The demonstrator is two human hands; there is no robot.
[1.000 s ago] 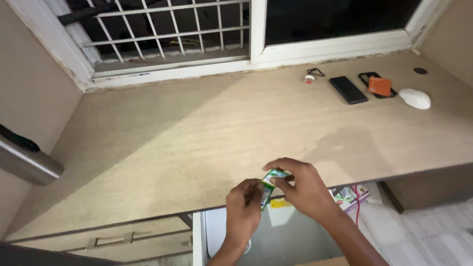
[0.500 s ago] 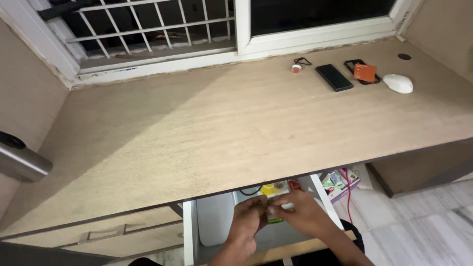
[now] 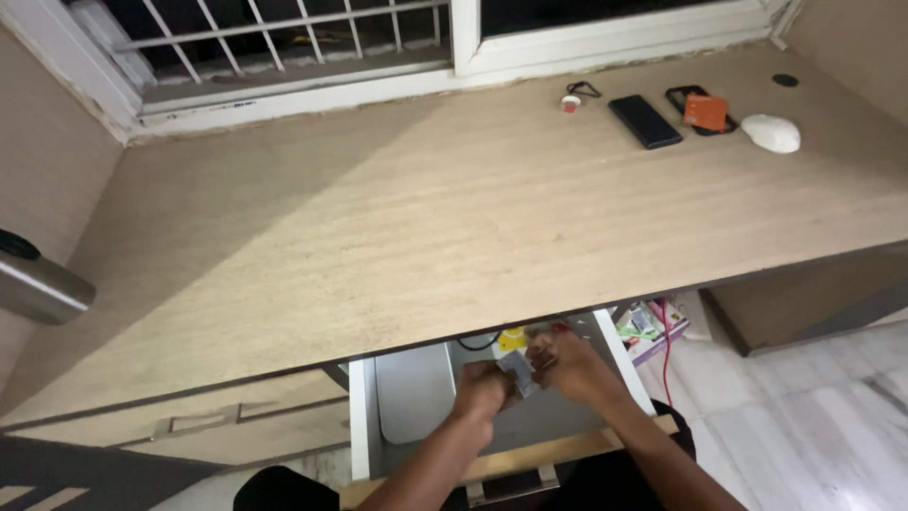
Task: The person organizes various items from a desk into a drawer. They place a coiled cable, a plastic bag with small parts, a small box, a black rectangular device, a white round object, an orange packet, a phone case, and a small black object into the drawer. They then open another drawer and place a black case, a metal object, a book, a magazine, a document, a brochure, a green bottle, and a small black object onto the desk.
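Both hands' grip (image 3: 518, 377) pinches a small grey packet (image 3: 516, 371) over the open drawer (image 3: 359, 416).

Small flat packet (image 3: 515, 372) – held over open drawer (image 3: 359, 416).
Grey/silvery face showing, approx. rectangular, tilted; pinched between both hands' fingers (image 3: 539, 362), partly covered. Sits below worktop (image 3: 426, 218) front edge, above drawer interior. Print too blurred to read.
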